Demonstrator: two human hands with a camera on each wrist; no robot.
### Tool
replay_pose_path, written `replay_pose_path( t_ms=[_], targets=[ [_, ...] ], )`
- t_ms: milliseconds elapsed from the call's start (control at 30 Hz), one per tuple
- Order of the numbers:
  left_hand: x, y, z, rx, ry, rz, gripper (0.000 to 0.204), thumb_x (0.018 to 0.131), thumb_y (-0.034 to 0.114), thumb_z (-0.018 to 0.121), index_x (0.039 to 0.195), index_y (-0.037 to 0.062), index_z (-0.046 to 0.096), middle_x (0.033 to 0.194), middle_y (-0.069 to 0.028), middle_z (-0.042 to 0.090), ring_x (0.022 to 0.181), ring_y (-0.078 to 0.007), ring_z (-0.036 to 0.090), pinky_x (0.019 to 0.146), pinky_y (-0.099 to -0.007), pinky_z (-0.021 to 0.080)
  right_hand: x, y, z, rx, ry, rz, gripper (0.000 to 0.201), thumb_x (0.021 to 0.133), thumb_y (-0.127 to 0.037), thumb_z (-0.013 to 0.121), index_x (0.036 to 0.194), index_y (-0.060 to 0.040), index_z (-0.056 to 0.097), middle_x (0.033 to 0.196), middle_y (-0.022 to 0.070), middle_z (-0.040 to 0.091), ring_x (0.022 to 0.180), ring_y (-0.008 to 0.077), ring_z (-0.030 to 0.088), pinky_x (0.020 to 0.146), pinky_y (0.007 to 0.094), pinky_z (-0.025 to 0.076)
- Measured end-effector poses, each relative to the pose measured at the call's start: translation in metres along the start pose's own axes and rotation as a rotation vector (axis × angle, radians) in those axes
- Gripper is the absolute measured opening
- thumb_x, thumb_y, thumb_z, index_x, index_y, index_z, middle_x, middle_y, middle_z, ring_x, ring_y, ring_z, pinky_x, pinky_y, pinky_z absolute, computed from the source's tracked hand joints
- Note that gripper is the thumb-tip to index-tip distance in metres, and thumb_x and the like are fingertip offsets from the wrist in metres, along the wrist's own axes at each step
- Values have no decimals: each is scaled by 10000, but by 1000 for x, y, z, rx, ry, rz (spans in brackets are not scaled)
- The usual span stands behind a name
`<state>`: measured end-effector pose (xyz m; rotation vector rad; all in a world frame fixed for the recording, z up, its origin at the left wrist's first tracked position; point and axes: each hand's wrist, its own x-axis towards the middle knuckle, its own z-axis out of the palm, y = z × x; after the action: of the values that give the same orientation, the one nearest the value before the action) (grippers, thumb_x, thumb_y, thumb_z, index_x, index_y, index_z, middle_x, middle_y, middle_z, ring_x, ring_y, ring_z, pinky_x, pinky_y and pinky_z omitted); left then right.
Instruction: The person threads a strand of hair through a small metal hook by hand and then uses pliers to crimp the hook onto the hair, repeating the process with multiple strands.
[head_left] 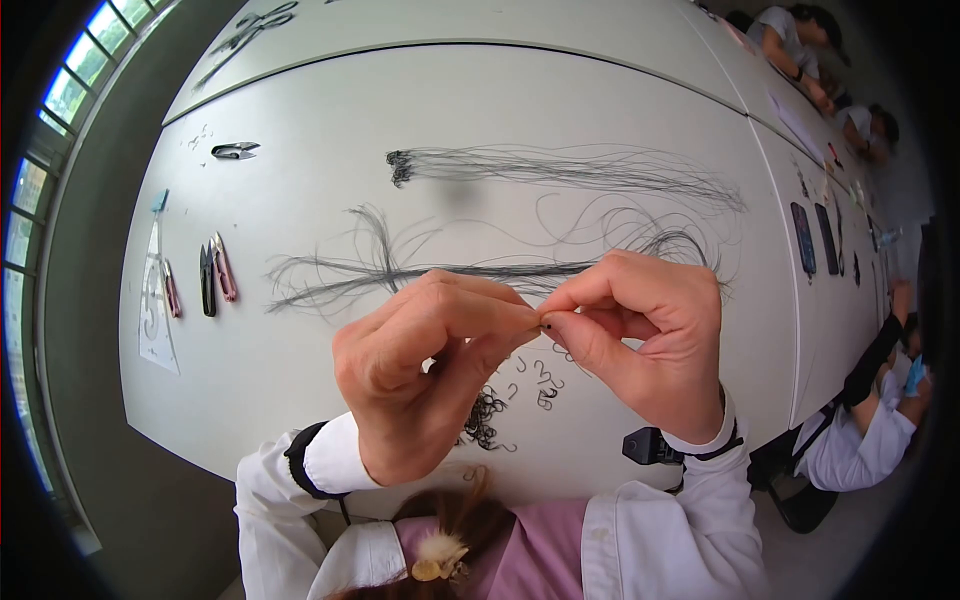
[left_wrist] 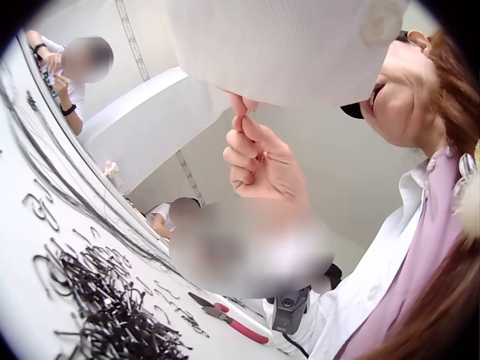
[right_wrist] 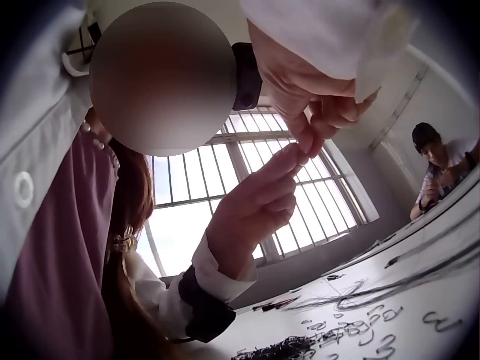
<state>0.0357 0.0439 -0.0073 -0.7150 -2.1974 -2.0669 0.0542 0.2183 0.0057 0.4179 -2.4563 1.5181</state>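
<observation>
We find the left hand (head_left: 430, 370) and right hand (head_left: 650, 335) curled, fingertips meeting, pinching a tiny dark item (head_left: 547, 325), material unclear. Curved hooks (head_left: 485, 418) lie heaped on the smooth table (head_left: 320, 190) near wiry strands (head_left: 480, 271).

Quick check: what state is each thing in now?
Left hand: pinching a small dark item
Right hand: pinching it too
Upper strand bundle: laid out, left end clumped
Lower strand bundle: ends splayed
Hooks: heaped, some scattered
Set square: lying flat
Upper snips: blades look parted
Lower black snips: lying, blades unclear
Larger pink snips: same
</observation>
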Motion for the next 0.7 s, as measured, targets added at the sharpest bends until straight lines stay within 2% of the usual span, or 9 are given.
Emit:
replay_pose_path(
  t_ms=[67, 133, 300, 367, 433, 467, 533, 567, 700],
  targets=[
    [2, -4, -3, 22, -42, 64, 109, 776, -117, 595, 809, -14, 602, 845, -105, 627, 567, -71, 519, 434, -190, 374, 0, 2, 1, 103, -38, 78, 64, 755, -5, 689, 803, -4, 646, 614, 7, 578, 495, 25, 494, 426, 189, 344],
    [3, -5, -4, 44, -84, 128, 93, 799, -122, 562, 822, -32, 570, 877, -136, 611, 512, -45, 483, 391, -169, 359, 2, 1, 3, 440, -133, 341, 55, 796, -4, 668, 838, 26, 650, 671, -2, 611, 578, -7, 510, 474, 164, 376],
    [3, -2, -1, -188, -144, -47, 58, 834, -83, 549, 849, -27, 546, 886, -146, 596, 468, -31, 453, 366, -167, 356, 5, 12, 3, 661, -255, 438, 76, 818, -17, 658, 877, 32, 655, 731, 10, 627, 664, -1, 532, 557, 149, 410],
    [3, -1, -1, -174, -140, -43, 53, 840, -80, 542, 853, -29, 541, 889, -146, 592, 475, -32, 454, 377, -169, 358, 8, 12, 0, 703, -293, 473, 90, 815, -28, 665, 888, 23, 659, 734, 14, 622, 678, 5, 536, 579, 149, 414],
    [2, -1, -1, -156, -135, -44, 48, 847, -77, 535, 857, -30, 536, 892, -147, 589, 483, -33, 455, 388, -172, 360, 11, 11, -6, 221, -271, 274, 123, 784, -57, 686, 896, -8, 672, 789, 34, 612, 770, 63, 560, 670, 194, 443],
    [2, -3, -1, -102, -126, 6, 50, 846, -82, 531, 858, -33, 536, 893, -146, 587, 496, -36, 459, 407, -175, 366, 13, 13, -8, 220, -278, 272, 123, 784, -57, 686, 896, -8, 672, 789, 34, 612, 770, 63, 560, 670, 194, 443],
    [3, -5, -2, -48, -110, 57, 53, 846, -87, 528, 859, -37, 536, 895, -144, 585, 509, -39, 463, 426, -179, 372, 16, 15, -12, 103, -6, -36, 161, 742, -95, 708, 895, -52, 687, 852, 47, 595, 834, 119, 540, 735, 248, 429],
    [3, -6, -3, 10, -104, 107, 62, 840, -96, 530, 863, -39, 537, 892, -144, 584, 524, -43, 469, 444, -181, 377, 12, 6, -16, 133, -11, 55, 208, 708, -115, 663, 891, -17, 668, 917, 92, 553, 893, 160, 511, 859, 317, 365],
    [2, -11, -2, 112, -74, 204, 99, 810, -127, 545, 857, -40, 553, 866, -137, 590, 568, -57, 500, 477, -186, 393, 7, -5, -13, -55, -56, -50, 187, 633, -95, 702, 811, -43, 679, 865, 58, 551, 837, 162, 506, 809, 298, 374]
  ],
)
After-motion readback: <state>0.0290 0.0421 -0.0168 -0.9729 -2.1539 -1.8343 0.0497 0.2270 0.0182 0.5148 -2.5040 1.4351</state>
